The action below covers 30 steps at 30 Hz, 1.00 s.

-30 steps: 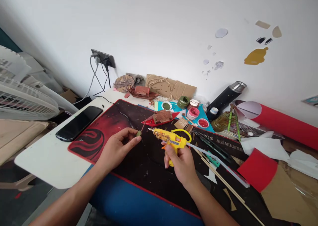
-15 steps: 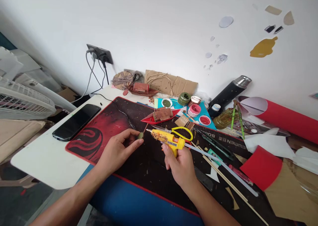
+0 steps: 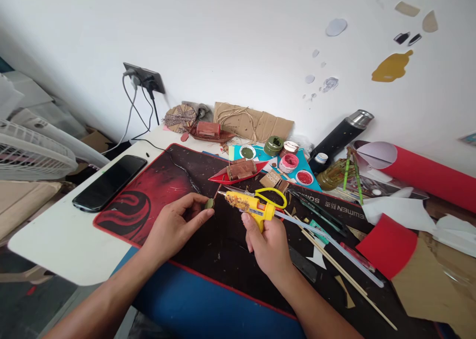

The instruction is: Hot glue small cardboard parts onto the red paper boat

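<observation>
In my left hand [image 3: 182,220] a small flat green piece [image 3: 209,203] is pinched between thumb and fingers, with a thin brown stick [image 3: 218,190] rising beside it. My right hand [image 3: 268,242] grips a yellow hot glue gun [image 3: 247,205], a long clear glue stick [image 3: 327,237] running out of its back. The gun's nozzle points left, close to the green piece; whether they touch I cannot tell. Just beyond lies a red model boat [image 3: 238,172] with a brown rolled cover. Yellow-handled scissors [image 3: 273,196] lie partly hidden behind the gun.
A black and red desk mat [image 3: 130,205] covers much of the table. A phone [image 3: 111,182] lies left. Open paint pots [image 3: 288,163] stand at the back, near a black flask [image 3: 340,135]. Wooden sticks [image 3: 345,274], a cutter [image 3: 320,212] and red card [image 3: 388,244] lie right.
The view has shifted slightly, so the surroundings sit a little further left. Both hands keep nearly the same pose, with the glue gun's nozzle still near the green piece.
</observation>
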Tool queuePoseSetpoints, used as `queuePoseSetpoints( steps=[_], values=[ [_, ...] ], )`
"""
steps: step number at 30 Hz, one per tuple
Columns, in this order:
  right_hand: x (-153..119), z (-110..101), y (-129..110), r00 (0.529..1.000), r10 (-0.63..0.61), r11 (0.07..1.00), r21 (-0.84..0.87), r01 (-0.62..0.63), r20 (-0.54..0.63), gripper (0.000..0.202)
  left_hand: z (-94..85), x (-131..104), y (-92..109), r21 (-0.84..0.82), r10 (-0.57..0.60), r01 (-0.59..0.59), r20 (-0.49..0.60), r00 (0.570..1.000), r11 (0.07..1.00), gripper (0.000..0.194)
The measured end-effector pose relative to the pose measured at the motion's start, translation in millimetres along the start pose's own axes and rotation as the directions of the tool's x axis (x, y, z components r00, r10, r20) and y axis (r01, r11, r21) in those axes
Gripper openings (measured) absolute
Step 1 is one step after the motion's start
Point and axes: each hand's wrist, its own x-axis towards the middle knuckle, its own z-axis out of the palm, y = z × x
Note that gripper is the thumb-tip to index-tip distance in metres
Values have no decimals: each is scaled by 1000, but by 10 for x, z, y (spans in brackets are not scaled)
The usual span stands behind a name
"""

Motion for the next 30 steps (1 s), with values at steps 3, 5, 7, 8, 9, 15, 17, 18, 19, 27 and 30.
queuePoseSetpoints(
  steps=[3,5,7,8,9,15,17,18,19,27,30],
  values=[
    [-1,-1,-18,1000,-2,1000,-11,2,8,55,0,-1,1,0,-1,1,4,1000,1000,41],
    [0,-3,-27,1000,-3,1000,-13,3,11,55,2,0,1,1,-3,3,6,1000,1000,41],
    [1,-6,-30,1000,-3,1000,-5,3,9,55,5,0,0,2,-4,4,2,1000,1000,41],
    [1,-7,-30,1000,-2,1000,2,2,5,55,6,1,0,2,-4,4,1,1000,1000,41],
    [2,-8,-29,1000,-1,1000,8,1,1,54,7,1,0,2,-5,5,0,1000,1000,41],
    [4,-6,-15,1000,19,1000,4,-19,-6,54,3,-2,2,0,-6,6,10,1000,1000,42],
    [2,-4,-13,1000,22,1000,17,-22,-9,53,2,-2,-1,0,-6,6,11,1000,1000,43],
    [1,-4,-13,1000,22,999,24,-22,-9,53,2,-1,-3,-1,-5,5,10,1000,1000,43],
    [0,-3,-13,1000,22,999,28,-22,-8,53,2,-1,-6,-2,-4,4,9,1000,1000,42],
    [-6,-1,-6,1000,5,1000,-21,-5,-3,55,2,-10,-20,-10,-6,7,15,1000,1000,44],
    [-6,-5,-12,1000,-17,999,-39,17,-8,56,4,-8,-22,-7,-5,5,13,1000,1000,44]
  ],
)
